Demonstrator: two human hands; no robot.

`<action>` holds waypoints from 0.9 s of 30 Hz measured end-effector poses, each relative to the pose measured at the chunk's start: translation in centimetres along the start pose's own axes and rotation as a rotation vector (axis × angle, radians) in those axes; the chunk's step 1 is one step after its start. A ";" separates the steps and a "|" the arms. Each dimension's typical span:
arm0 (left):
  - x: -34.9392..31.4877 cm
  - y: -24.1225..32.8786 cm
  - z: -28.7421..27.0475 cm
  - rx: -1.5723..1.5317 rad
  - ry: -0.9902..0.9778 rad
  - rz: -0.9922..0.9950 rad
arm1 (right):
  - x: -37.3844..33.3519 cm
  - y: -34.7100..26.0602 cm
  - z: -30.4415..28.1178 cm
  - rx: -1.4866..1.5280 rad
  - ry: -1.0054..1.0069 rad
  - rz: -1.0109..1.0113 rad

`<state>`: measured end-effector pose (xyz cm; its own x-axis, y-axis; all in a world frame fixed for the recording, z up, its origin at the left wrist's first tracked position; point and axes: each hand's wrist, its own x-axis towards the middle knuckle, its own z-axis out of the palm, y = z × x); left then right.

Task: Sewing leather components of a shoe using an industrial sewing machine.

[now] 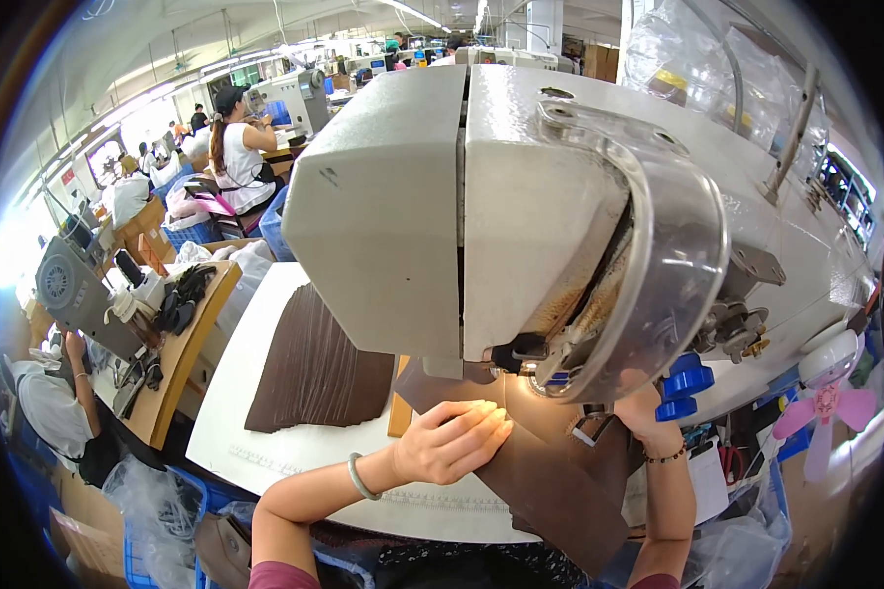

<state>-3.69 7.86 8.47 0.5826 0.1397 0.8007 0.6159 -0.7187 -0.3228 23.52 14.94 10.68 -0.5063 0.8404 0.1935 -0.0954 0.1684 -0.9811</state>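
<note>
A dark brown leather-like panel (550, 481) lies under the head of a grey sewing machine (383, 206), lit by a small lamp near the needle area. My left hand (454, 442) is at the panel's left edge, its fingers bent and pressed together on it. On the other side, my right hand (640, 410) rests by the panel, beside blue knobs (685, 386); its fingers are mostly hidden behind the machine's clear guard (673, 265). The needle itself is hidden by the machine head. A stack of similar brown pieces (319, 363) lies on the white table to the left.
The white table (228, 432) has a curved front edge. At right are a pink fan (827, 404), scissors (729, 461) and plastic bags. Blue baskets (189, 491) stand below left. Another machine (83, 294) and a co-worker (54, 402) are at far left; more people sit behind.
</note>
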 end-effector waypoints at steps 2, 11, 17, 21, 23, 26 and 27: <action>-0.1 -0.1 0.0 0.016 0.004 0.009 | 0.0 -1.0 1.0 -0.010 0.138 0.068; 0.1 -1.4 0.4 -0.043 -0.011 -0.065 | 0.8 1.2 -0.7 0.012 0.030 -0.033; 0.1 -1.0 0.5 -0.011 -0.001 -0.136 | 1.0 1.4 -0.5 -0.056 0.069 -0.022; 0.6 -1.0 -0.2 -0.019 -0.080 -0.148 | 0.6 2.1 -0.4 -0.076 0.096 -0.018; 0.8 -1.0 -0.2 0.025 -0.105 -0.132 | 0.4 2.2 -0.5 -0.097 0.110 -0.022; 1.3 -1.1 -0.4 -0.020 -0.150 -0.174 | 0.3 1.9 -0.7 -0.133 0.126 -0.042; 1.2 -1.1 -0.4 -0.017 -0.145 -0.171 | 0.3 1.7 -0.7 -0.146 0.132 -0.052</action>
<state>-3.87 8.61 10.02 0.5412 0.3561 0.7617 0.7038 -0.6876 -0.1786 23.81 15.90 9.05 -0.3866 0.8872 0.2519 0.0118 0.2779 -0.9605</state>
